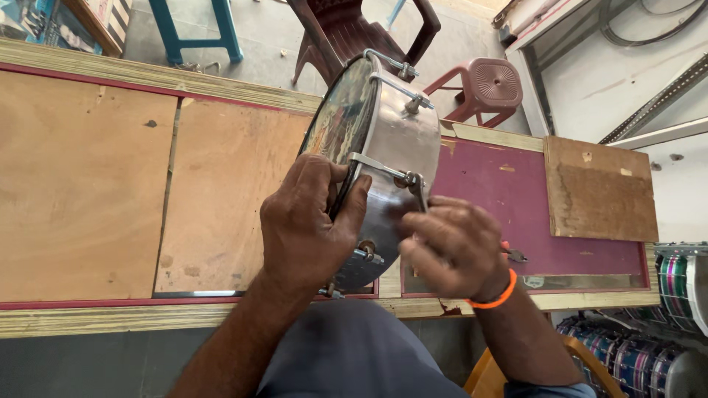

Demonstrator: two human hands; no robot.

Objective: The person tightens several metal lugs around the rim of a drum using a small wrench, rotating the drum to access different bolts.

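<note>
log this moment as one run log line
left hand: grips rim of shiny metal drum | right hand: at drum's tension rod | drum: tilted on edge over wooden workbench

Your single head camera is looking steeply down, close over your hands at the workbench (88, 191), facing the floor beyond.

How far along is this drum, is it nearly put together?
Done: the metal drum already carries its skin, hoop and several tension rods. In hand: the left hand grips the rim while the right hand works at a rod fitting on the shell. What remains can't be judged; the far side is hidden.
</note>
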